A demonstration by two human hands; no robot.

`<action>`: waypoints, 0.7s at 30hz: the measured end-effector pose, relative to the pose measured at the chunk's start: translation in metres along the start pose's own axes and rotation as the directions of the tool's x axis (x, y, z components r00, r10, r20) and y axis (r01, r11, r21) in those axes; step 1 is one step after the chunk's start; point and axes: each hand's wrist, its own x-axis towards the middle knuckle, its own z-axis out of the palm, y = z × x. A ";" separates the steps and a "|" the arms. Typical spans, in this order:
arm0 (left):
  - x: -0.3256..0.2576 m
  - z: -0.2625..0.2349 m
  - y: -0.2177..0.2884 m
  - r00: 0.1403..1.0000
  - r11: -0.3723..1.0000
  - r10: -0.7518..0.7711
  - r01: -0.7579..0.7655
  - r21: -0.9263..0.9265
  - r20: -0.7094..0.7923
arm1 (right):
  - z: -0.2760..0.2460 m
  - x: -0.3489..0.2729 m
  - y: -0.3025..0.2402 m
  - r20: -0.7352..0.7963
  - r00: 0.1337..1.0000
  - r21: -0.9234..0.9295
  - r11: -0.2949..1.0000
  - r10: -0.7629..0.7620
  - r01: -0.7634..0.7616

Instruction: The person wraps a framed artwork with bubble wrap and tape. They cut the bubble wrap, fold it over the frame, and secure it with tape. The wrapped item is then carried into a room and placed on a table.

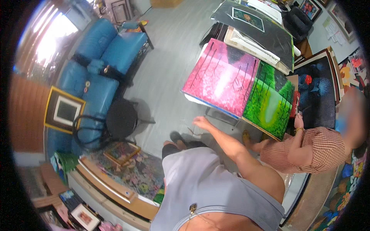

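My right arm reaches across in front of my body, and my right hand [200, 123] hangs loosely just off the near edge of the pink painting [219, 77]. It looks empty, with its fingers slightly bent and apart. The pink canvas shows dark thin trees and a pale path. Beside it on the right lies a green painting [268, 102] with similar trees. My left hand is out of view.
At right, a person in a checked garment [308, 150] holds a hand by a red item [295, 103]. A blue sofa [102, 90], black chair [121, 117] and yellow-edged frame [49, 115] stand left. A black-covered stack [277, 38] lies beyond the paintings.
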 end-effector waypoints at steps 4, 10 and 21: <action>0.087 -0.022 0.093 0.994 0.991 0.099 -0.102 0.089 0.037 | 0.006 0.080 -0.080 0.122 0.992 0.257 0.966 -0.014 -0.018; 0.283 -0.079 0.233 0.977 0.979 -0.196 0.199 0.033 -0.081 | 0.005 0.104 -0.089 0.139 0.984 0.144 0.981 0.113 -0.133; 0.387 -0.006 0.727 0.865 0.884 0.467 -0.455 -0.105 0.185 | -0.030 0.210 -0.210 -0.158 0.921 0.377 0.884 0.356 -0.277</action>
